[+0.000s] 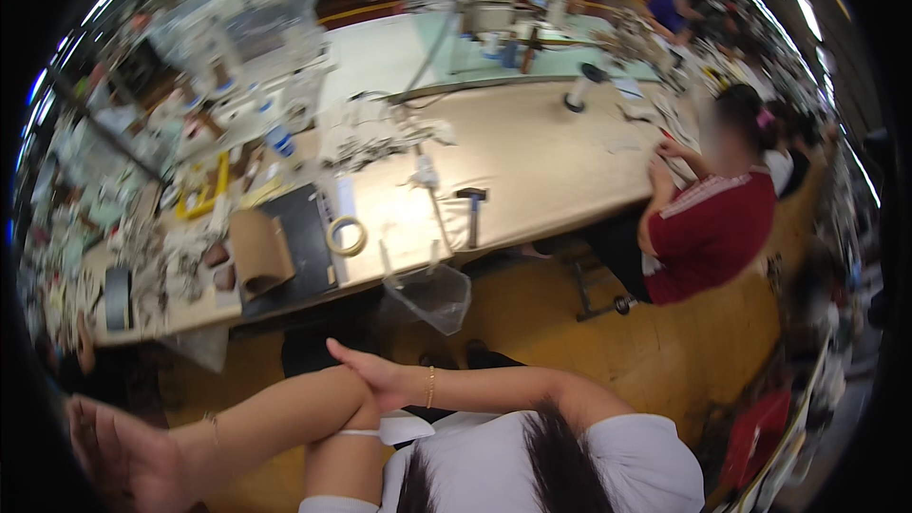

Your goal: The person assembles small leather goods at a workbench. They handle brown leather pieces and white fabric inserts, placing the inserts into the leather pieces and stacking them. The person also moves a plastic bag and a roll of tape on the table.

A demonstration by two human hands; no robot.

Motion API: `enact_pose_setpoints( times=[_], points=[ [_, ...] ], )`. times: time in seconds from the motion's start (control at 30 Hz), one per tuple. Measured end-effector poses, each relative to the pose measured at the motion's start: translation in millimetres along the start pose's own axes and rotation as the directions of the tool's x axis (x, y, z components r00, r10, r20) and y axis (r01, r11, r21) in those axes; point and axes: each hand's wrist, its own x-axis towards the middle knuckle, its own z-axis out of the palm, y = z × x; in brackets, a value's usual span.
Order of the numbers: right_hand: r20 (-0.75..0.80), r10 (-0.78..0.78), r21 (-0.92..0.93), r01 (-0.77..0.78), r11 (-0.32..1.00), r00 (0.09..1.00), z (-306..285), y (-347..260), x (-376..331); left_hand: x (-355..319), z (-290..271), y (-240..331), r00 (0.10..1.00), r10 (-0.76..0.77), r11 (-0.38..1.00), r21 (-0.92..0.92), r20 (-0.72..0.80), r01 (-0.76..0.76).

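My left hand [133, 456] is held out at the lower left, palm showing and fingers spread apart, with nothing in it. The fingertips reach the dark rim of the picture. Across my front, my right hand [372, 375] rests against my bent left elbow [347, 394], its thumb lifted along the top. The other fingers go behind the arm and are hidden. Just below that hand, a white piece [404, 427] with a thin strap lies by the crook of the arm; its kind is unclear. Both hands are away from the workbench.
The long workbench [532, 142] carries a hammer [473, 214], a tape roll [346, 236], a black mat [304, 247], a brown curled sheet [258, 252] and a thread spool [581, 90]. A clear plastic bag [427, 296] hangs off its edge. A person in red [712, 233] sits at the right.
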Motion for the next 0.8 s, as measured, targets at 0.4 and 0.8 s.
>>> enact_pose_setpoints(
  times=[0.4,0.8],
  points=[
    [-0.029,0.237,0.105,-0.232,0.967,0.971,2,16,20,-18,24,37,0.859,0.264,0.964,0.103,-0.439,-0.244],
    [-0.101,-0.208,0.041,0.213,0.976,0.973,-25,-42,3,-26,-20,58,0.896,0.309,0.897,0.412,-0.320,-0.162]
  ],
)
